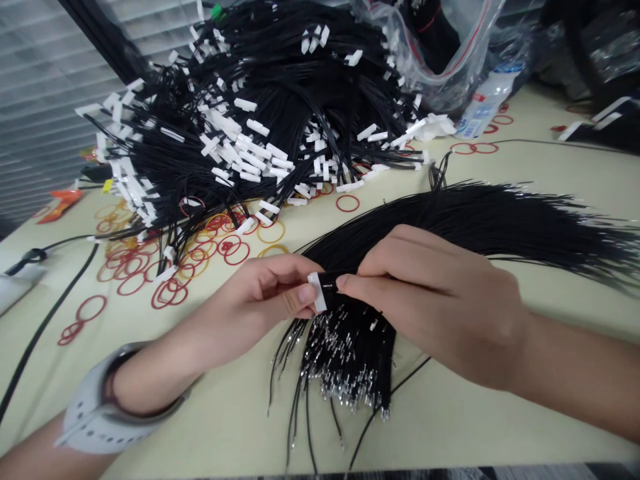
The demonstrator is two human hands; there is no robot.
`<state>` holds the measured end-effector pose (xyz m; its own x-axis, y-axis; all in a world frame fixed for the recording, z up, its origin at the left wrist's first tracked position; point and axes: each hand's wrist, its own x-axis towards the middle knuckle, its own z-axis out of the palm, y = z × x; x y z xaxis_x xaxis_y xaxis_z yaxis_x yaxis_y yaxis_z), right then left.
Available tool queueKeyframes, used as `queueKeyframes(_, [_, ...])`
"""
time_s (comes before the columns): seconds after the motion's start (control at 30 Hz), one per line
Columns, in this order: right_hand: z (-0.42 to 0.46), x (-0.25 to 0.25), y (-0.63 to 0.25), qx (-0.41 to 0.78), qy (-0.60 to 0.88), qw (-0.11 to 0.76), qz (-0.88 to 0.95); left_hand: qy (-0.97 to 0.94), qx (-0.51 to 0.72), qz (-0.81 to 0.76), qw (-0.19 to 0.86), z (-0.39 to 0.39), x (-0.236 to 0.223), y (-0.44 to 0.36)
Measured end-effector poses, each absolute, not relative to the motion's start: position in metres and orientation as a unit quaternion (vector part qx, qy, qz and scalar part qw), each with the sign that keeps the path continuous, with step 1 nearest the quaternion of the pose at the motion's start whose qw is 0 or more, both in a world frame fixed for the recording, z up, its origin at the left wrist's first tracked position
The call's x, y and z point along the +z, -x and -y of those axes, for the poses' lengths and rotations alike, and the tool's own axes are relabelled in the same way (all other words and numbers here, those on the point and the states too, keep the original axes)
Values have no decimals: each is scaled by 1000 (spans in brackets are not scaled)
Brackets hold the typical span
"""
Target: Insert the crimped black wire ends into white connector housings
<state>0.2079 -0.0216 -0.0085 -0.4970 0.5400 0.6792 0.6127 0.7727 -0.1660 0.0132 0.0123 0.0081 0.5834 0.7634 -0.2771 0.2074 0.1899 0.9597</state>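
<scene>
My left hand [265, 290] pinches a small white connector [317, 291] between thumb and fingers. My right hand [440, 300] is closed on thin black wires at the connector's right side, fingertips almost touching the left thumb. Both hands hover over a fanned bundle of loose black wires [480, 220] whose metal-tipped ends [345, 367] point toward me. A pale band with a dark inner strap sits on my left wrist [105, 400].
A big heap of finished black wires with white connectors [250, 120] fills the back middle. Red and yellow rubber bands [165, 267] litter the pale green table [550, 180]. A plastic bottle [487, 100] and clear bags [450, 47] stand at the back right. An orange tool [60, 203] lies far left.
</scene>
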Motion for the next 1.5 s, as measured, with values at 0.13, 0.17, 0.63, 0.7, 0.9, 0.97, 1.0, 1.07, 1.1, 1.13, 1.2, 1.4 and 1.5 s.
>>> queueKeyframes(0.13, [24,-6,-205,-41,330,378,864,-610,208,-395,655,-11,8,-13])
queueKeyframes(0.17, [24,-5,-205,-44,320,376,868,-616,205,-394,651,-11,8,-12])
queueKeyframes(0.63, [22,-11,-204,-33,304,392,868,-680,214,-374,594,-9,5,-13])
queueKeyframes(0.7, [21,-10,-207,-14,344,399,850,-651,212,-381,622,-11,6,-13])
queueKeyframes(0.9, [18,-4,-224,35,348,518,780,-614,238,-422,623,-17,8,-7])
queueKeyframes(0.97, [18,-4,-227,65,332,550,764,-605,247,-420,630,-19,8,-5])
queueKeyframes(1.0, [19,-3,-228,79,331,547,765,-600,247,-419,635,-19,7,-4])
queueKeyframes(1.07, [23,-1,-226,106,319,504,796,-594,245,-413,645,-20,5,-3])
queueKeyframes(1.1, [26,1,-225,120,303,464,824,-591,245,-411,649,-21,4,-3])
queueKeyframes(1.13, [29,2,-223,136,277,423,852,-588,246,-409,653,-21,3,-2])
queueKeyframes(1.2, [34,4,-221,168,234,345,893,-585,243,-410,656,-21,2,-2])
queueKeyframes(1.4, [24,-7,-225,68,299,223,925,-598,236,-419,641,-22,3,-3])
queueKeyframes(1.5, [19,-11,-227,23,292,197,936,-604,243,-423,631,-20,4,-5])
